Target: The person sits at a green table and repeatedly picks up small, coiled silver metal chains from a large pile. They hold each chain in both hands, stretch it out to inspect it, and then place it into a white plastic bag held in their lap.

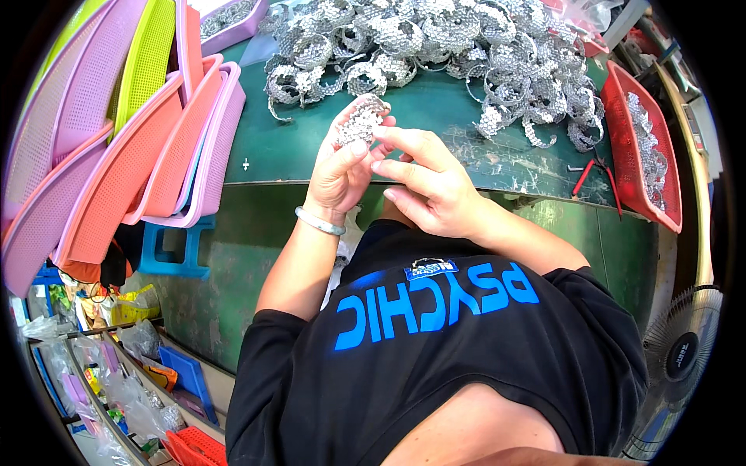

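Observation:
In my left hand (336,177), which has a pale bangle at its wrist, lies a bunched silvery strip of small linked metal pieces (360,124). The thumb is laid over the strip's lower end and the fingers close behind it. My right hand (435,185) comes in from the right, its index fingertip at the strip's edge. Its fingers and thumb are apart, and no object shows between them. Beyond both hands, a large heap of similar coiled silvery strips (388,39) covers the far part of the green table (287,147).
Stacked purple, green and coral plastic baskets (132,155) crowd the left. At the right edge stands a red basket (614,101) holding more strips, beside red-handled pliers (594,175). A tiny cross-shaped piece (245,164) lies near the table's front edge. Lower down are a blue stool (175,248) and a fan (684,349).

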The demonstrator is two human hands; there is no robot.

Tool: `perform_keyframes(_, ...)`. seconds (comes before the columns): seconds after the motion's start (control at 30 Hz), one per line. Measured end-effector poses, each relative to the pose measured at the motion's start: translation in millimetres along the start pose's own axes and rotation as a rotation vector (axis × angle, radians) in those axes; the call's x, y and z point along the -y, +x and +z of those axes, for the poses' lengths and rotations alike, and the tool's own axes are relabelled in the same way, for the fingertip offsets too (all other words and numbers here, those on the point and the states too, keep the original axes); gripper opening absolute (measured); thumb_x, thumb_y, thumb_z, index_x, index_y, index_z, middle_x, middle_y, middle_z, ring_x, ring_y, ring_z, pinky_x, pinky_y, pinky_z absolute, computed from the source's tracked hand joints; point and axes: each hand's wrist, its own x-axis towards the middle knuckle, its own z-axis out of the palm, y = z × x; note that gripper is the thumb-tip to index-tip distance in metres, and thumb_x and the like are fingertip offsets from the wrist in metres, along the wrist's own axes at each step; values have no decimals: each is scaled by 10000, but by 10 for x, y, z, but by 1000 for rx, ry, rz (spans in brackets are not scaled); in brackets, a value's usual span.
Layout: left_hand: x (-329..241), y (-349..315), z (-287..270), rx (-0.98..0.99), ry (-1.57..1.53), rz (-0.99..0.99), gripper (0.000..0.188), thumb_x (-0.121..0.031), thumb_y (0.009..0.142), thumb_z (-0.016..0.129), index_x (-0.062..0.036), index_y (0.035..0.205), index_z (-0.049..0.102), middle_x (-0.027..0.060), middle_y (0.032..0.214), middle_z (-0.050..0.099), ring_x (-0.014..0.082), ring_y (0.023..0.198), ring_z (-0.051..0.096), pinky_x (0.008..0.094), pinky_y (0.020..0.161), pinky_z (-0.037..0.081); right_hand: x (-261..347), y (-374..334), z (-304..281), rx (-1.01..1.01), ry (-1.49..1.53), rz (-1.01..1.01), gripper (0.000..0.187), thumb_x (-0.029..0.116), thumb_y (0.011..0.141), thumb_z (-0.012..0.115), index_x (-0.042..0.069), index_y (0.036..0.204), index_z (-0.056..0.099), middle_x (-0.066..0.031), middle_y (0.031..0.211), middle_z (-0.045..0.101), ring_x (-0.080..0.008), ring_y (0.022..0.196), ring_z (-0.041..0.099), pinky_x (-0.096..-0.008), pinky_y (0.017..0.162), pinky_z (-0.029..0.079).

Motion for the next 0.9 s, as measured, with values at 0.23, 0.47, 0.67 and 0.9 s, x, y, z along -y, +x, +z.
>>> perform_keyframes(0.23, 16, 9, -43, 17, -54, -58, 639, -155, 750, 662, -36, 1297, 356, 152, 1216, 486, 260, 1142, 465, 392, 958, 386, -9, 4, 10, 12, 3, 4, 422, -2, 617, 680, 44, 1024, 577, -147, 1235, 484, -361, 992, 509, -421, 836, 441)
perform_keyframes(0.47, -189, -208, -199, -31, 203, -44, 666, -193, 754, 640, -6, 1315, 333, 157, 1234, 486, 266, 1120, 493, 375, 922, 423, 4, 26, -19, 76, 18, 33, 377, -9, 656, 667, 42, 1021, 591, -162, 1209, 511, -339, 1031, 522, -393, 851, 445)
perform_keyframes(0.67, -544, -1090, -670, -120, 457, -305, 672, -267, 720, 697, 29, 1253, 415, 85, 1020, 586, 134, 899, 581, 239, 759, 477, -38, -40, -58, 68, 19, 145, 305, -22, 706, 637, 39, 1004, 611, -139, 1187, 540, -272, 965, 581, -331, 819, 474)
perform_keyframes(0.9, -121, -2165, -1845, -760, 1229, -851, 810, -358, 608, 799, 54, 1209, 447, 162, 1053, 596, 249, 963, 574, 323, 845, 456, -78, -73, -28, 105, 62, 205, 273, -13, 741, 616, 28, 1011, 616, -140, 1172, 555, -242, 963, 590, -311, 832, 470)
